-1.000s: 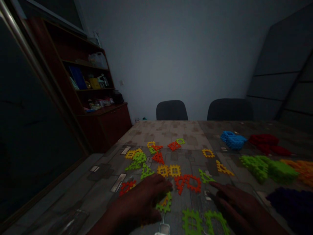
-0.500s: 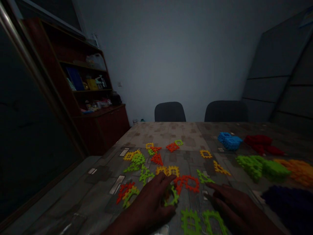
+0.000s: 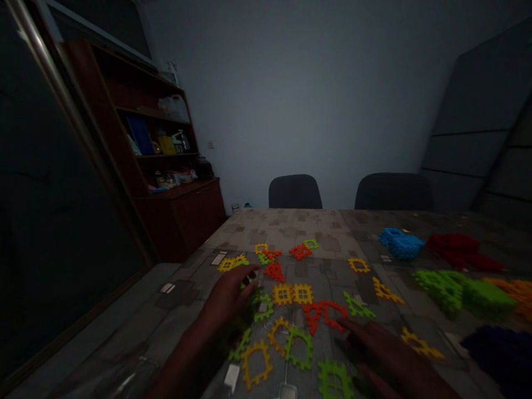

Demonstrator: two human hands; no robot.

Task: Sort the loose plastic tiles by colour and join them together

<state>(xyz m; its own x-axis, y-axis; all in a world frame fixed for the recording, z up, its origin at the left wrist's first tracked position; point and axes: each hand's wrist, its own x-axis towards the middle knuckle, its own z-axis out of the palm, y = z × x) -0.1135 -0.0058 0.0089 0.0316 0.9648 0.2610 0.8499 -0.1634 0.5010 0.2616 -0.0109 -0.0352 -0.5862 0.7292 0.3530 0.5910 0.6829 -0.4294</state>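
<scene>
My left hand [image 3: 228, 291] reaches over the left part of the scattered flat plastic building pieces. Its fingers and thumb are apart, curved above a partly hidden green piece [image 3: 248, 280]; whether they touch it I cannot tell. My right hand [image 3: 380, 346] is low with the index finger stretched out, its tip at the edge of a red-orange window-frame piece [image 3: 334, 316]. Between the hands lie a green arch-shaped piece [image 3: 298, 348], a yellow frame piece [image 3: 256, 363] and two yellow window pieces [image 3: 293, 294]. A green triangular piece [image 3: 358, 306] lies beyond my right fingers.
Heaps of blue [image 3: 401, 244], dark red [image 3: 457, 250], green [image 3: 465, 291], orange [image 3: 517, 293] and dark purple [image 3: 499, 354] pieces stand along the right. Two chairs [image 3: 295, 191] are behind the patterned table [image 3: 291, 224]. A shelf cabinet [image 3: 178, 210] stands at left.
My left hand has let go of the green arch piece and moved left and away from me. Yellow pieces beside it now show. My right index fingertip has shifted to the red-orange piece.
</scene>
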